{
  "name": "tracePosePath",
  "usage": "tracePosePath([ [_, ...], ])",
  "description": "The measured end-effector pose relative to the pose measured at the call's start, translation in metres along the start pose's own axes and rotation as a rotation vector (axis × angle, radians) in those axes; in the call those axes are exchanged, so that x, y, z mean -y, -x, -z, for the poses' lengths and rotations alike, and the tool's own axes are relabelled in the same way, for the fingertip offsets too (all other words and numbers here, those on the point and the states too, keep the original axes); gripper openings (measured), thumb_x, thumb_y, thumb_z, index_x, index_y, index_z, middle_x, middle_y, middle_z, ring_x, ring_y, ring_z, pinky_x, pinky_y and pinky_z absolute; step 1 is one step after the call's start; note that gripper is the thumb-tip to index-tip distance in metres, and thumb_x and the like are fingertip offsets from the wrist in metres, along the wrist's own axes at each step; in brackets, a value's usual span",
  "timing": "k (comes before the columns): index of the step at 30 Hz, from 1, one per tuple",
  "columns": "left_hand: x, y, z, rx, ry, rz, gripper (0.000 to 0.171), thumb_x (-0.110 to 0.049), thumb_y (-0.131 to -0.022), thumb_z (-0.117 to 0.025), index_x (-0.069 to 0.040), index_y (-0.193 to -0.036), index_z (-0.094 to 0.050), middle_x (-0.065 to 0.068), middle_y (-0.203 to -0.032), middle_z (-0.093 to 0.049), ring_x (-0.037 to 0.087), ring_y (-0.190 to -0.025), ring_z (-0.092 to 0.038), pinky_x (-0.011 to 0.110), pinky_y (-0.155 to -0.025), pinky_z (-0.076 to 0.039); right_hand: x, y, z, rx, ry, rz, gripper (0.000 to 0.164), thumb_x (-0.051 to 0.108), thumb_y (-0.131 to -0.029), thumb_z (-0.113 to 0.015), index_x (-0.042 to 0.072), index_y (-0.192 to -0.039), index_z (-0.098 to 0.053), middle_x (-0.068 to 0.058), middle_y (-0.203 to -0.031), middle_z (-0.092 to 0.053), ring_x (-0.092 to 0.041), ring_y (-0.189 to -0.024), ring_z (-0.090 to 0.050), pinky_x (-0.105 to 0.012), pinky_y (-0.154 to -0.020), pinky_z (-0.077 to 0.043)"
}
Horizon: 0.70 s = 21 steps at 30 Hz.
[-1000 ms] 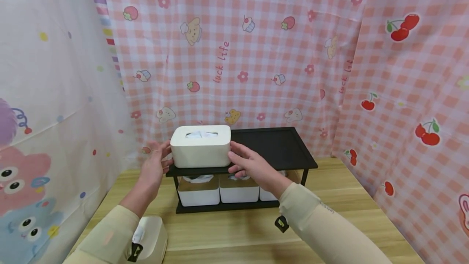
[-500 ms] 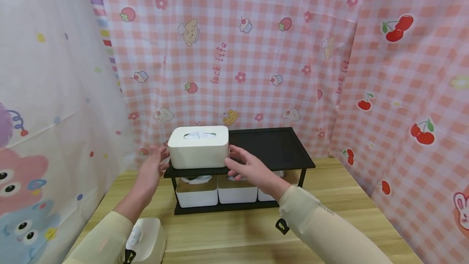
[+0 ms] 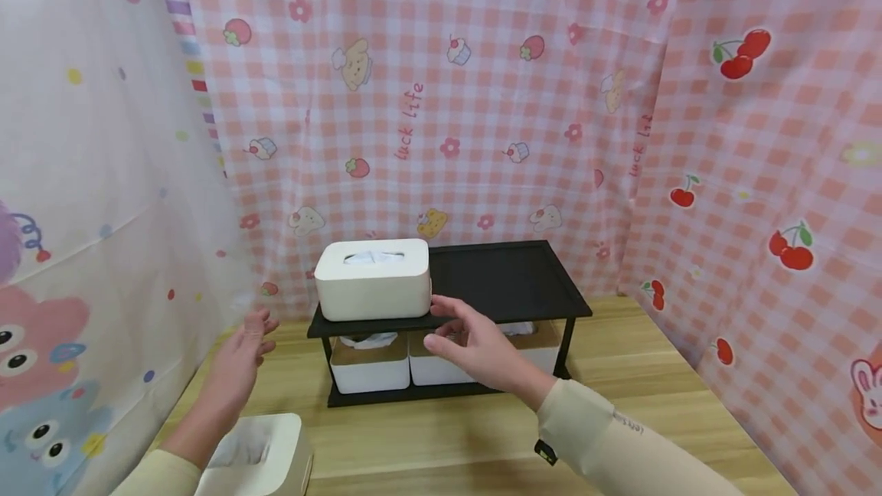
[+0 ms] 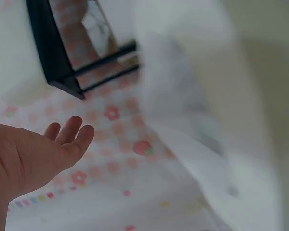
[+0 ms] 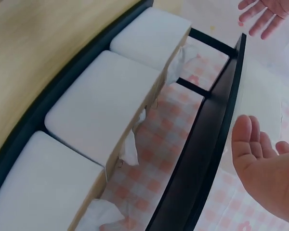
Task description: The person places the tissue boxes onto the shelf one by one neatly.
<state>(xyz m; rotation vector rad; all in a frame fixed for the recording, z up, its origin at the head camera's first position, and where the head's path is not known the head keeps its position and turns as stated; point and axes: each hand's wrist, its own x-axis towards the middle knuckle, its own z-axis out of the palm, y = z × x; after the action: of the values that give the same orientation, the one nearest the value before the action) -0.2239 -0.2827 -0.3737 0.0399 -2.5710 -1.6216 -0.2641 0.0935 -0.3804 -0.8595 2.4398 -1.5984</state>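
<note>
A white tissue box [image 3: 373,291] with tissue in its oval slot sits on the left part of the black rack's top shelf [image 3: 506,282]. My left hand [image 3: 237,362] is in the air to the left of the rack, apart from the box, its fingers loosely extended. Just right of the box's lower right corner is my right hand [image 3: 478,343], thumb and fingers spread with nothing between them. A second white tissue box [image 3: 292,454] stands on the table beneath my left forearm, partly hidden by it. In the left wrist view its near surface looks blurred.
On the rack's lower shelf, several white boxes [image 5: 103,103] stand side by side, with tissue poking from their tops. The wooden table [image 3: 406,454] extends in front. Patterned curtains [image 3: 482,98] hang behind and at both sides.
Both hands have come away from the tissue box on the top shelf. The left hand has moved left and down, the right slightly down and right. The box stays on the shelf.
</note>
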Motion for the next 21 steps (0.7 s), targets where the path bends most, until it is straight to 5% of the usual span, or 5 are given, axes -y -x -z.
tracePosePath([
  [5,0.028,0.015,0.02,-0.013,-0.058,0.057,0.079,-0.053,-0.115,-0.007,0.004,-0.169,-0.013,0.032,-0.17,-0.031,0.051,-0.151,-0.041,0.036,-0.11,-0.045,-0.005,0.011,-0.013,0.001,0.015,0.022,0.062,0.036,-0.107,-0.067,0.018,-0.162,-0.045,-0.006,-0.155,-0.058,-0.023,-0.128,-0.063,-0.035,-0.101,-0.054],
  [10,0.053,0.03,0.037,-0.045,-0.095,0.134,0.08,-0.055,-0.115,-0.013,0.003,-0.169,-0.013,0.03,-0.169,-0.033,0.03,-0.138,-0.058,0.013,-0.09,-0.045,-0.013,0.019,-0.034,0.059,0.013,0.023,0.056,0.035,-0.108,-0.066,0.02,-0.159,-0.05,-0.002,-0.151,-0.061,-0.024,-0.128,-0.063,-0.033,-0.099,-0.056],
  [15,0.078,0.046,0.048,-0.044,-0.093,0.247,0.089,-0.062,-0.112,-0.012,0.007,-0.169,-0.007,0.032,-0.171,-0.026,0.044,-0.147,-0.05,0.009,-0.079,-0.049,-0.025,0.026,-0.061,0.145,-0.026,0.011,0.055,0.035,-0.108,-0.067,0.017,-0.157,-0.052,-0.005,-0.151,-0.062,-0.02,-0.126,-0.064,-0.031,-0.099,-0.057],
  [19,0.097,0.054,0.05,-0.112,-0.022,0.321,0.091,-0.063,-0.111,-0.018,0.009,-0.167,-0.015,0.027,-0.174,-0.023,0.003,-0.115,-0.071,0.006,-0.074,-0.048,-0.034,0.031,-0.083,0.195,-0.092,-0.028,0.053,0.035,-0.107,-0.067,0.018,-0.156,-0.053,-0.003,-0.15,-0.062,-0.01,-0.125,-0.062,-0.026,-0.1,-0.055],
  [21,0.106,0.057,0.048,-0.201,0.053,0.307,0.086,-0.059,-0.112,-0.027,0.008,-0.166,-0.022,0.006,-0.163,-0.053,-0.02,-0.093,-0.059,0.005,-0.072,-0.048,-0.038,0.033,-0.094,0.201,-0.125,-0.053,0.051,0.034,-0.107,-0.069,0.02,-0.154,-0.055,-0.002,-0.148,-0.063,-0.007,-0.123,-0.062,-0.024,-0.098,-0.055],
])
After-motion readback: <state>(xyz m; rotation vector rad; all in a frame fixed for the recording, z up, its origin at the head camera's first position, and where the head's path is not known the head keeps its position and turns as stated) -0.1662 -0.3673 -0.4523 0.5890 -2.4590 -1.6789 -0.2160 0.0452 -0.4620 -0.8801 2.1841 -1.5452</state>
